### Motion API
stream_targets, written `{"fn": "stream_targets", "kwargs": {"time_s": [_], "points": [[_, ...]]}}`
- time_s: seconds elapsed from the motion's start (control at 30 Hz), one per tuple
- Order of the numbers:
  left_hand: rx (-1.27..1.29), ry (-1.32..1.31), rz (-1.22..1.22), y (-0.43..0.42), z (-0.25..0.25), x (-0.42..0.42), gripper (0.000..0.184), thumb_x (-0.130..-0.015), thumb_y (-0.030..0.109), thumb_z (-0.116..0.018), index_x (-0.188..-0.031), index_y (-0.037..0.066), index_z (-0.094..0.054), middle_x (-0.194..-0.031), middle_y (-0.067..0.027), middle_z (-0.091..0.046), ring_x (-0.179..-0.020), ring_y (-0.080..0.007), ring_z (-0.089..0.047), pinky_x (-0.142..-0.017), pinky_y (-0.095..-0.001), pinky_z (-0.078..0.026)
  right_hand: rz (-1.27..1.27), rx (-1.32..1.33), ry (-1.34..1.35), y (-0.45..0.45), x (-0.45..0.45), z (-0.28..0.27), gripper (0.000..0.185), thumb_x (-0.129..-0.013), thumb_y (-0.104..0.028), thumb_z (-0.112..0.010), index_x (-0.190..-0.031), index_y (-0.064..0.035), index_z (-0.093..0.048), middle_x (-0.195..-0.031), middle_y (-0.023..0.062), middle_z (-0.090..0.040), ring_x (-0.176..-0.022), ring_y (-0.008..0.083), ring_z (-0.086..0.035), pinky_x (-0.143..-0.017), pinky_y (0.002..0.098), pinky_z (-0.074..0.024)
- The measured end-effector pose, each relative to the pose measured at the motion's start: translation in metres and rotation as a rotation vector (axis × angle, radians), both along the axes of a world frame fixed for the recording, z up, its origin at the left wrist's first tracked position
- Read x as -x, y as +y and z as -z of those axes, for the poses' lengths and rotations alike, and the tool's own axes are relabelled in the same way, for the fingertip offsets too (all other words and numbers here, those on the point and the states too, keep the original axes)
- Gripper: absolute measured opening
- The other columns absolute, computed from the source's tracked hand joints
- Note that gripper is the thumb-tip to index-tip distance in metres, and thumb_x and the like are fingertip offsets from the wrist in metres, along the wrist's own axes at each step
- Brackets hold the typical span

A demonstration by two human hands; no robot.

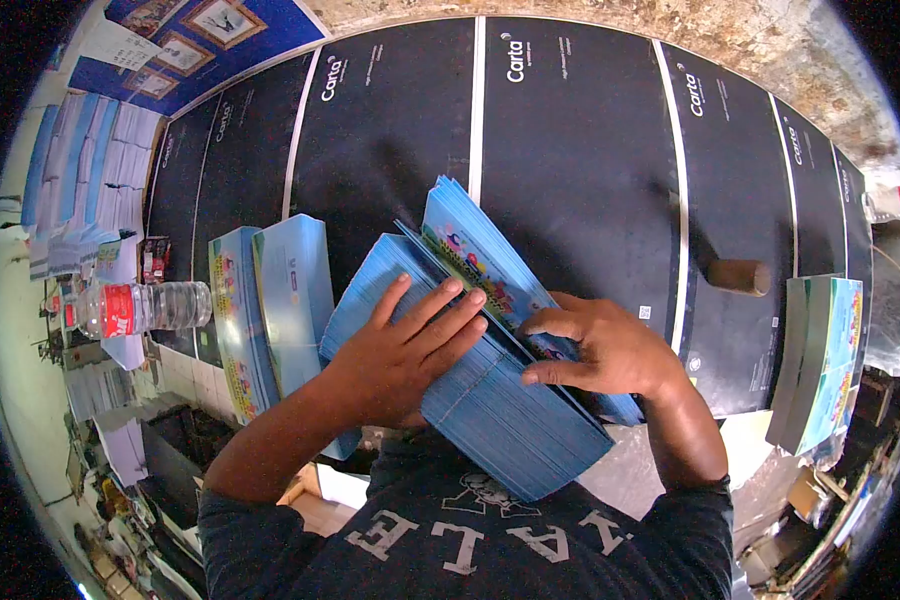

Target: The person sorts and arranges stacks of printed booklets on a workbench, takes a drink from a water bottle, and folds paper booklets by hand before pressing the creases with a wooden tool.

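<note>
Stack (520, 425), one, blue-edged paper, thick and tilted: I see it through the head camera, held up between both hands in front of the shirt (450, 535), over the near edge of the counter (570, 130). Its leaves part lengthwise, and the far section shows a printed cover (460, 255) with bright lettering. Left hand (410, 345): clamped on the stack, fingers spread across the top edges; I cannot make out its thumb. Right hand (610, 345): clamped on the stack's other end, thumb and forefinger on the near side of the cover, remaining fingers mostly hidden from me. Counter: black panels marked "Carta", divided by pale strips. Left piles, two: a printed one (233, 320) outermost, a pale blue one (297, 295) just beside it. Right pile (825, 360), one: blue and green print, near the right end. Cylinder (740, 277), one, brown, short of the right pile. Bottle (155, 308), one, clear, red label, beyond the left piles; I cannot tell whether it stands or lies. Reams (90, 170), white and blue, heaped at far left.
</note>
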State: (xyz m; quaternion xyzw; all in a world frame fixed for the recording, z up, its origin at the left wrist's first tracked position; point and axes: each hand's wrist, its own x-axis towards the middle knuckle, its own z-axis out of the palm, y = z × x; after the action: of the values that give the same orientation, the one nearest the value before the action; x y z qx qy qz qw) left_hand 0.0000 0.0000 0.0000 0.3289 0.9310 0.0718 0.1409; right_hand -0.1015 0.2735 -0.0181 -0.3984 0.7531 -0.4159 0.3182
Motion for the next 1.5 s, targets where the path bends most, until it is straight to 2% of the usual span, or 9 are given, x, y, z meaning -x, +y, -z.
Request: {"fn": "stream_targets", "kwargs": {"time_s": [0.1, 0.17, 0.4, 0.57, 0.7, 1.0, 1.3, 1.37, 1.5], "points": [[-0.054, 0.032, -0.017, -0.001, 0.002, 0.000, 0.112, -0.056, 0.052, -0.085, -0.147, 0.006, -0.039, -0.160, -0.0132, -0.030, -0.149, -0.0323, -0.024, -0.115, -0.0610, -0.021, 0.010, 0.041, 0.026, -0.001, 0.001, 0.004, 0.042, -0.081, -0.036, -0.080, -0.108, -0.0054, -0.070, -0.114, 0.0197, -0.066, -0.099, 0.0387, -0.067, -0.082, 0.0423, -0.0524], [-0.061, 0.023, -0.006, -0.001, 0.001, 0.002, 0.101, -0.058, 0.051, -0.078, -0.141, 0.004, -0.045, -0.156, -0.0174, -0.035, -0.146, -0.0382, -0.030, -0.115, -0.0649, -0.017, 0.008, 0.028, 0.005, 0.000, 0.003, 0.003, 0.041, -0.081, -0.034, -0.080, -0.108, -0.0055, -0.069, -0.111, 0.0190, -0.066, -0.098, 0.0383, -0.067, -0.081, 0.0419, -0.0524], [-0.069, 0.019, -0.012, 0.000, 0.001, 0.001, 0.104, -0.056, 0.051, -0.079, -0.142, 0.004, -0.043, -0.156, -0.0174, -0.036, -0.145, -0.0376, -0.030, -0.115, -0.0647, -0.017, -0.001, 0.027, 0.012, 0.000, 0.002, 0.002, 0.040, -0.081, -0.033, -0.080, -0.108, -0.0059, -0.069, -0.111, 0.0178, -0.066, -0.098, 0.0381, -0.067, -0.083, 0.0428, -0.0517], [-0.068, 0.033, -0.005, -0.001, 0.002, 0.002, 0.107, -0.053, 0.051, -0.080, -0.142, 0.005, -0.043, -0.156, -0.0172, -0.036, -0.145, -0.0372, -0.031, -0.114, -0.0651, -0.018, 0.038, 0.098, 0.040, -0.001, 0.000, 0.004, 0.031, -0.088, -0.019, -0.069, -0.117, -0.0083, -0.068, -0.123, 0.0192, -0.063, -0.103, 0.0396, -0.066, -0.086, 0.0456, -0.0521], [-0.055, 0.025, 0.002, -0.001, 0.002, 0.000, 0.106, -0.053, 0.050, -0.080, -0.142, 0.005, -0.043, -0.156, -0.0165, -0.036, -0.145, -0.0366, -0.031, -0.114, -0.0655, -0.019, 0.101, 0.046, -0.053, -0.003, -0.003, -0.004, 0.035, -0.090, -0.027, -0.066, -0.121, -0.0093, -0.066, -0.129, 0.0251, -0.058, -0.105, 0.0456, -0.063, -0.091, 0.0489, -0.0523], [-0.059, 0.018, -0.009, -0.001, 0.003, 0.000, 0.110, -0.050, 0.048, -0.083, -0.143, 0.007, -0.043, -0.157, -0.0152, -0.035, -0.146, -0.0354, -0.031, -0.114, -0.0656, -0.019, 0.048, 0.058, -0.013, 0.001, 0.000, 0.007, 0.051, -0.078, -0.038, -0.081, -0.118, -0.0094, -0.069, -0.119, 0.0194, -0.064, -0.106, 0.0391, -0.066, -0.089, 0.0440, -0.0513], [-0.085, -0.002, -0.021, -0.002, 0.002, -0.002, 0.106, -0.052, 0.047, -0.082, -0.142, 0.007, -0.044, -0.157, -0.0146, -0.035, -0.147, -0.0344, -0.029, -0.114, -0.0654, -0.017, 0.049, 0.072, -0.063, 0.002, 0.003, 0.008, 0.046, -0.079, -0.034, -0.081, -0.116, -0.0082, -0.069, -0.116, 0.0191, -0.064, -0.105, 0.0379, -0.065, -0.088, 0.0423, -0.0499], [-0.013, 0.051, 0.007, -0.002, 0.001, -0.002, 0.110, -0.058, 0.057, -0.083, -0.147, 0.008, -0.039, -0.159, -0.0124, -0.031, -0.149, -0.0301, -0.025, -0.115, -0.0609, -0.021, 0.047, 0.030, -0.054, 0.001, 0.002, 0.003, 0.044, -0.080, -0.032, -0.081, -0.115, -0.0078, -0.069, -0.116, 0.0192, -0.065, -0.105, 0.0370, -0.065, -0.087, 0.0424, -0.0499], [-0.026, 0.037, -0.005, -0.002, 0.002, -0.002, 0.110, -0.059, 0.057, -0.082, -0.147, 0.008, -0.039, -0.159, -0.0121, -0.031, -0.149, -0.0298, -0.025, -0.115, -0.0608, -0.021, 0.054, 0.055, -0.055, 0.002, 0.003, 0.004, 0.041, -0.080, -0.026, -0.081, -0.115, -0.0077, -0.069, -0.115, 0.0192, -0.065, -0.105, 0.0364, -0.065, -0.087, 0.0424, -0.0500]]}}
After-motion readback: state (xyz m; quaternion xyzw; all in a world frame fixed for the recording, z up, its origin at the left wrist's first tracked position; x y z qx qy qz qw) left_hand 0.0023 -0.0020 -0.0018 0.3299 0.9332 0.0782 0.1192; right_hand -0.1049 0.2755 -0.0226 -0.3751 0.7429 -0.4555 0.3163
